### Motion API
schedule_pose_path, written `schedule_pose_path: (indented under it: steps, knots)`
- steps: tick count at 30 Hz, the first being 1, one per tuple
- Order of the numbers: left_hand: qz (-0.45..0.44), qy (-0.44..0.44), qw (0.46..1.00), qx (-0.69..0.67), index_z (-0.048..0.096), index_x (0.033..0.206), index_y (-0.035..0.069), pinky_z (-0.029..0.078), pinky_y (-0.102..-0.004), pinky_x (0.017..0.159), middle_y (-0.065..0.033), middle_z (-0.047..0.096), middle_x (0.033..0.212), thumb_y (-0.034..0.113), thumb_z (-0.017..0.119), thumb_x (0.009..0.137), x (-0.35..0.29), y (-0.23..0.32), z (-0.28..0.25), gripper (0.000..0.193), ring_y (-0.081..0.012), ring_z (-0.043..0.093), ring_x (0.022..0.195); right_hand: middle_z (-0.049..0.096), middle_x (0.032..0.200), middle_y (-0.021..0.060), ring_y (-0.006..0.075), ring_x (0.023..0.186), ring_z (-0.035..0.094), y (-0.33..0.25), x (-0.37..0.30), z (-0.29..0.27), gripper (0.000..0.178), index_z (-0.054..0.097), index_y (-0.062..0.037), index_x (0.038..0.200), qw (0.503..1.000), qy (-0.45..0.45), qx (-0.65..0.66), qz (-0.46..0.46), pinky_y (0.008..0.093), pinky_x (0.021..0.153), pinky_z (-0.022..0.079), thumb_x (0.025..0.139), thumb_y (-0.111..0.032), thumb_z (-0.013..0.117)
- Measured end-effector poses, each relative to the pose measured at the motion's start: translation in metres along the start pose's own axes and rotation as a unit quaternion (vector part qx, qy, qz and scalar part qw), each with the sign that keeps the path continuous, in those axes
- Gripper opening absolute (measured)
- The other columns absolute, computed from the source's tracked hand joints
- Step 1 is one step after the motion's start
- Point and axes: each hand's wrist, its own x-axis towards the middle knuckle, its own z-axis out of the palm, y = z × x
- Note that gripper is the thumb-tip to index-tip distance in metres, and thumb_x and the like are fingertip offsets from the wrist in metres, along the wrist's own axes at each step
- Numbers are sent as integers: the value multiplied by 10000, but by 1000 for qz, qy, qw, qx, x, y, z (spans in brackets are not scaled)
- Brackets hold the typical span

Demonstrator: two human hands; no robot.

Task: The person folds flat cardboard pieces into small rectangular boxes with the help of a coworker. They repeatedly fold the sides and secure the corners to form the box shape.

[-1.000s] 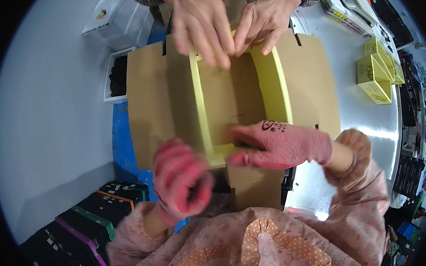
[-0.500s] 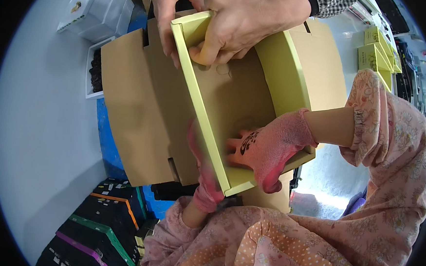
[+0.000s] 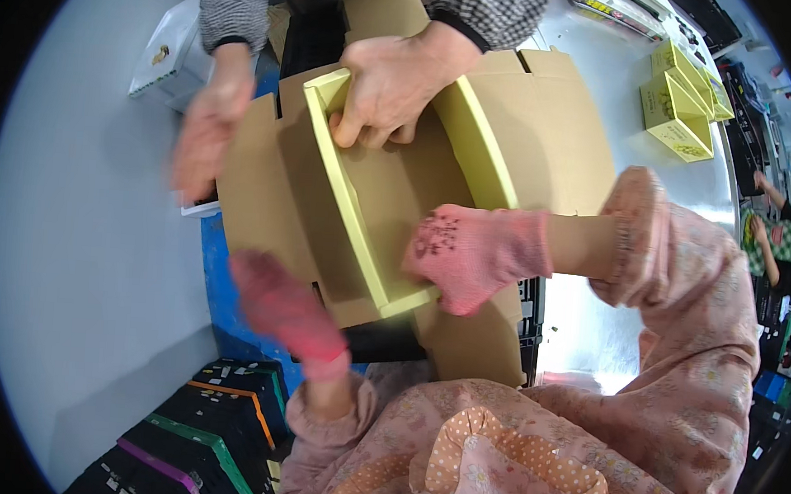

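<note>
In the middle of the scene, an open-topped, rectangular, pale yellow box (image 3: 481, 157) with a brown surface showing inside, running far to near at a slight slant, on top of a brown cardboard carton (image 3: 546, 148) with flaps spread out to left and right.

Over the box's near right corner, the wearer's right hand (image 3: 481, 259) in a pink knitted glove with dark printing on the back, palm down, fingers reaching inside; fingertips hidden, so cannot tell whether clamped on the wall. Left of the near end, apart from the box, the left hand (image 3: 290, 311) in a matching glove, blurred; cannot tell whether fingers apart or together.

At the far end, a co-worker's bare hand (image 3: 401, 75) with fingers bent over into the box, below a black-and-white checked sleeve (image 3: 493, 10). Toward the far left, clear of the box, the co-worker's other hand (image 3: 210, 132), blurred.

On the near side, a pink floral smock (image 3: 683, 292) with orange dotted trim. To the right, a shiny metal table (image 3: 580, 340); at its far right, small yellow open boxes (image 3: 672, 137). Near left, black crates (image 3: 223, 399) with coloured strips.
</note>
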Motion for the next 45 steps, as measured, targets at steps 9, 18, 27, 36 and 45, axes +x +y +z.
schedule_pose_path:
  steps: [9,18,27,36,45]
  knots:
    - [76,-67,968,-230,333,1436,-22,279,-364,1115,-151,385,1431,228,330,1041,17,32,8,468,-241,365,1320,649,916,138,317,900,635,-23,-35,6,349,640,-49,981,984,145,-76,64,418,789,508,708,-265,635]
    - [-48,61,995,-54,284,1472,4,283,-396,1124,-203,320,1491,350,562,964,5,-40,-82,675,-313,321,1380,585,1233,144,243,1174,550,45,-150,166,465,509,-4,1293,548,751,214,301,353,1002,446,872,-103,681]
    - [-169,-57,978,111,360,1423,-34,344,-380,1077,-244,416,1431,552,726,777,63,-73,-108,946,-351,416,1321,482,1356,272,391,1285,449,106,-186,174,872,333,60,1408,626,506,266,531,411,1087,344,878,-604,531]
    - [-168,-161,954,190,613,1156,-51,479,-364,904,-181,670,1127,604,694,765,92,-59,-120,767,-296,631,1048,667,1091,192,326,1015,639,85,-200,124,626,504,54,1212,700,357,323,527,364,909,482,779,-385,609]
    - [-32,-62,959,274,580,1102,-23,494,-438,857,-220,658,1075,516,743,739,83,14,-146,670,-388,625,1011,658,1084,215,314,1058,632,76,-215,116,555,491,-18,1253,678,419,179,577,383,909,475,831,-355,619]
